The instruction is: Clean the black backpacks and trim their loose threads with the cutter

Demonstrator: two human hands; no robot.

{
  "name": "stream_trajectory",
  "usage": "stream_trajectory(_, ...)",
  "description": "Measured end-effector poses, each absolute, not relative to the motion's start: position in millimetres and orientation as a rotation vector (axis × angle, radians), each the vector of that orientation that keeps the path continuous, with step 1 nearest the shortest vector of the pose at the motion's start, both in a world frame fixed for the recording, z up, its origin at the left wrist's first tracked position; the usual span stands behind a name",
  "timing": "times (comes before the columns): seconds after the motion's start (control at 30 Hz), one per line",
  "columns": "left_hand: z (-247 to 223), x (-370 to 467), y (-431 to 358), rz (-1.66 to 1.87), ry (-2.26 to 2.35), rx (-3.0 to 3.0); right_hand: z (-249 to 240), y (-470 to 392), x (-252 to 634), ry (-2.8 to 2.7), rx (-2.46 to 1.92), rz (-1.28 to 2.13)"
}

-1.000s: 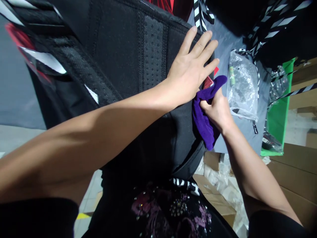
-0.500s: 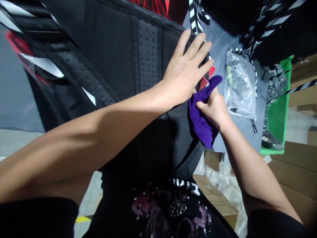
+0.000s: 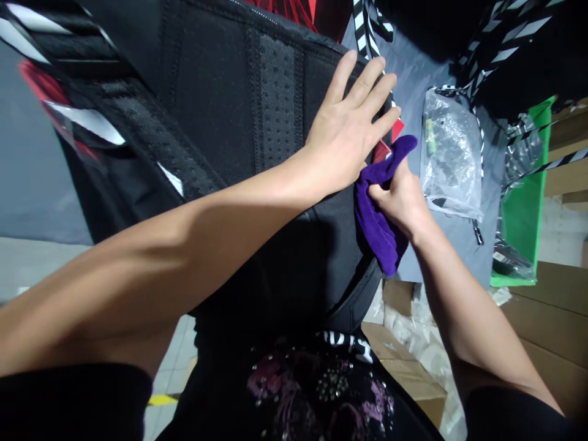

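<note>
A black shapewear-like garment (image 3: 215,116) with a zip edge, a lace-textured strip and wide straps is spread in front of me. My left hand (image 3: 346,122) lies flat on its right part, fingers spread and palm down. Close beside it, at the garment's right edge, my right hand (image 3: 402,196) grips a bunched purple cloth (image 3: 379,229). The cloth touches the edge of the garment, and its folds hide most of my right fingers. Small red tags (image 3: 382,150) show between the left hand and the cloth.
On the grey table (image 3: 413,263) to the right lies a clear plastic bag (image 3: 452,156). Beyond it stands a green bin (image 3: 523,226) with plastic-wrapped items. Cardboard boxes (image 3: 551,312) are at the right, and black-and-white striped straps (image 3: 362,30) hang at the back.
The whole view has shifted slightly, so the scene sits a little further right. Both hands stay at nearly the same place on the garment and the cloth.
</note>
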State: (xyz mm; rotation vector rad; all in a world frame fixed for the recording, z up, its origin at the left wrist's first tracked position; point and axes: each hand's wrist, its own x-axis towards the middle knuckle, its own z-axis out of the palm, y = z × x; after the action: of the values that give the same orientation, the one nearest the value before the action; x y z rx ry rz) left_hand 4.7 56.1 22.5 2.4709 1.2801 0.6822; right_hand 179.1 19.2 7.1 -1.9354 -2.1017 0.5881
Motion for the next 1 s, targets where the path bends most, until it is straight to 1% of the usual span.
stream_trajectory(0.1, 22, 4, 56, 0.712, 1.245, 2.45, 8, 19, 179, -2.105, -1.929, 0.651)
stream_trajectory(0.27, 25, 4, 55, 0.71, 1.217, 2.413, 6, 20, 178, -2.044, -1.931, 0.554)
stream_trajectory(0.4, 27, 5, 54, 0.61, 1.275, 2.449, 8, 20, 179, -2.115, -1.931, 0.662)
stream_trajectory(0.47, 25, 5, 55, 0.606, 1.292, 2.461, 8, 20, 177, -2.077, -1.972, 0.627)
stream_trajectory(0.53, 21, 5, 56, 0.678, 1.273, 2.473, 5, 17, 176, -1.993, -1.979, 0.571)
stream_trajectory(0.6, 17, 5, 58, 0.754, 1.253, 2.51, 1, 12, 179, -1.865, -1.915, 0.556)
stream_trajectory(0.67, 16, 6, 60, 0.738, 1.283, 2.564, -2, 4, 189, -1.618, -1.829, 0.587)
stream_trajectory(0.77, 16, 7, 61, 0.662, 1.347, 2.609, -5, -8, 211, -1.11, -1.688, 0.783)
stream_trajectory(0.83, 16, 6, 61, 0.711, 1.316, 2.61, -5, -12, 225, -0.863, -1.582, 0.882)
stream_trajectory(0.9, 15, 5, 62, 0.805, 1.254, 2.59, -2, -12, 234, -0.739, -1.492, 0.892)
stream_trajectory(1.0, 12, 5, 62, 0.887, 1.218, 2.56, 6, -8, 238, -0.698, -1.416, 0.907)
